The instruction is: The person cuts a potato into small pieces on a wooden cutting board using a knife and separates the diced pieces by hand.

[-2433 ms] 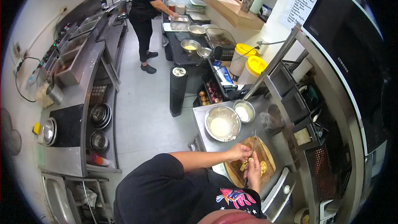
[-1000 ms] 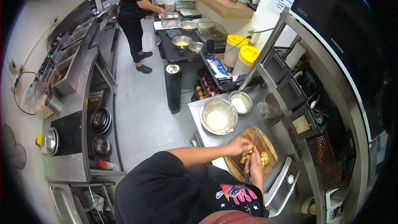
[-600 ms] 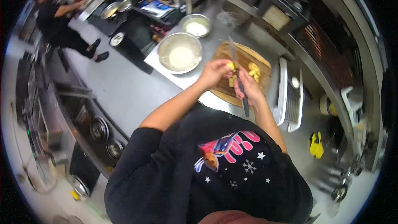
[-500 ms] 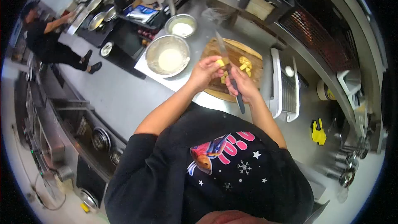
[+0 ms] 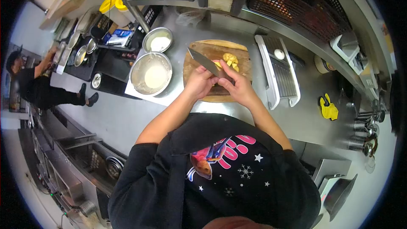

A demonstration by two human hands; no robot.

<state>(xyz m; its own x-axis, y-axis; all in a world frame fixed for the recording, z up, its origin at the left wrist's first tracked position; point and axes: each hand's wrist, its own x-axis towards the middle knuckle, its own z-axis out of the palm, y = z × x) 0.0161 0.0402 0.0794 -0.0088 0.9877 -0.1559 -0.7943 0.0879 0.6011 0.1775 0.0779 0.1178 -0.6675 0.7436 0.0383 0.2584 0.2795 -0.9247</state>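
Right hand (image 5: 239, 88): fingers clenched about the handle end of the knife (image 5: 203, 61); left hand (image 5: 199, 84): fingers bent in by the flat grey blade, anything pinched there hidden. Blade slants over the grained, round-edged wooden board (image 5: 194, 68), which bears lumpy and angular yellow chunks (image 5: 230, 59) beyond the fingers. Leftward, large steel bowl (image 5: 136, 83), smeared wall, smooth pale mixture (image 5: 156, 76); just beside, smaller steel bowl (image 5: 147, 39), white contents (image 5: 160, 43)

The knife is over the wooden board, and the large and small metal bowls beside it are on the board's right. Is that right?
No: the head view shows the large bowl and small bowl left of the wooden board. The knife is over it.
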